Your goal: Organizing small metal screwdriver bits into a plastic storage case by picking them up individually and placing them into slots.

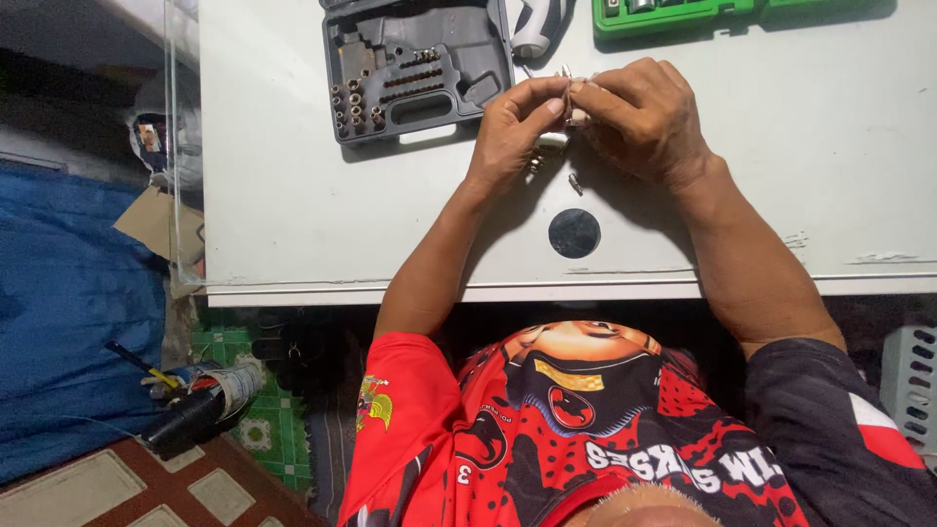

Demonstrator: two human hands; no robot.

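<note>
Red shirt (586, 429) nearest us; over the counter (293, 195) both our hands, left hand (512, 122) and right hand (639, 117), pinch-grip a small metal bit (569, 93) mid-fitting, next wanting steady alignment.

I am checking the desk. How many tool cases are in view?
2. A grey case lies open left of the hands; a green case sits at the top edge, partly cut off.

I read the pale grey worktop (293, 195) as smooth, matt painted board, scuffed near its front edge. Dark grey moulded plastic bit case (415, 63) looks matt, its metal bits dully shiny. Green plastic tool case (683, 15) is glossier. Blue tarp-like sheet (68, 312) looks creased, woven, slightly sheeny.
</note>
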